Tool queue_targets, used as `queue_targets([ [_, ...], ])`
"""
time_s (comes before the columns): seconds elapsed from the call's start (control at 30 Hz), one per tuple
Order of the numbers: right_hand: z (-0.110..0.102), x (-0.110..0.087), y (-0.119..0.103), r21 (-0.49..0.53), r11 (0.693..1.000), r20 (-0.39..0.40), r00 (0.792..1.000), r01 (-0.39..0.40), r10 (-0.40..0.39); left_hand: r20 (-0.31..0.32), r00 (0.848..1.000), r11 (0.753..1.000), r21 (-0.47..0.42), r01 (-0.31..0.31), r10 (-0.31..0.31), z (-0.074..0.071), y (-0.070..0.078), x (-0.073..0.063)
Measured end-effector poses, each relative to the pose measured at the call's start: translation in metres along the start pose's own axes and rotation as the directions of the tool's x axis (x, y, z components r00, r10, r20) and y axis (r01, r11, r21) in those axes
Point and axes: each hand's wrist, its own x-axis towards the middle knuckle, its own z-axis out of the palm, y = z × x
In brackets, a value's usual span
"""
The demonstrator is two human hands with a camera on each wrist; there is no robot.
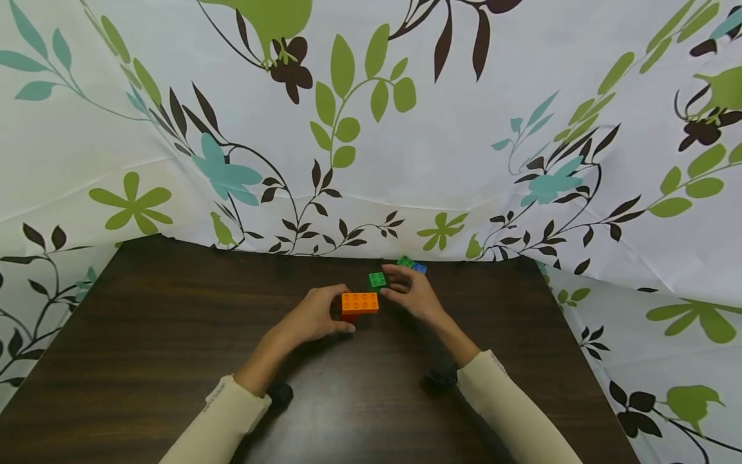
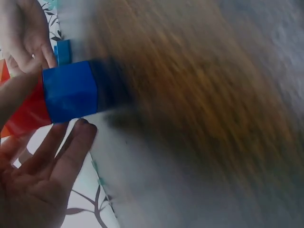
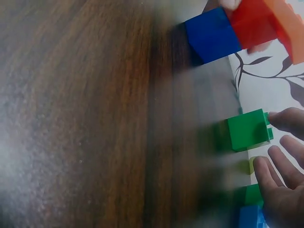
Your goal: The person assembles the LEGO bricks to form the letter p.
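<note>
From my place I look first at the left hand [image 1: 315,316]: its thumb and fingers pinch the stack at the red brick [image 1: 350,318], with the orange brick [image 1: 359,303] above and the blue brick [image 2: 71,92] below. I would hold this stack upright and gently, so that its joints do not open. To its right, a little farther away, the green brick [image 1: 377,281] stands studs up on the table [image 1: 174,335]. Next is the right hand [image 1: 414,295], fingers apart, gripping nothing; whether a fingertip touches the green brick, I cannot tell. I think two opposite sides give the better hold. Behind this hand, the second green brick [image 1: 405,261] and the smaller blue brick [image 1: 420,268] should not be pushed.
</note>
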Motion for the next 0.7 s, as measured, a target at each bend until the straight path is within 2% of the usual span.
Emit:
queue_targets([
  [0.13,0.004,0.005,0.005,-0.003,1.0,-0.002,1.0,-0.025,0.025,-0.02,0.999,0.999,-0.001,-0.048,0.048,-0.008,-0.001,-0.004],
  [0.27,0.007,0.008,0.008,0.004,0.999,-0.008,0.999,-0.047,0.047,-0.058,0.992,0.993,-0.038,-0.116,0.114,-0.016,0.002,-0.007],
  [0.37,0.009,0.009,0.01,0.01,0.999,-0.018,0.999,-0.048,0.048,-0.066,0.988,0.987,-0.065,-0.145,0.141,-0.02,0.005,-0.009],
  [0.6,0.015,0.01,0.014,0.021,0.997,-0.057,0.996,-0.074,0.075,-0.109,0.981,0.98,-0.097,-0.173,0.162,-0.017,0.006,-0.011],
  [0.7,0.016,0.011,0.015,0.019,0.996,-0.068,0.994,-0.087,0.088,-0.129,0.981,0.982,-0.106,-0.159,0.145,-0.015,0.006,-0.01],
])
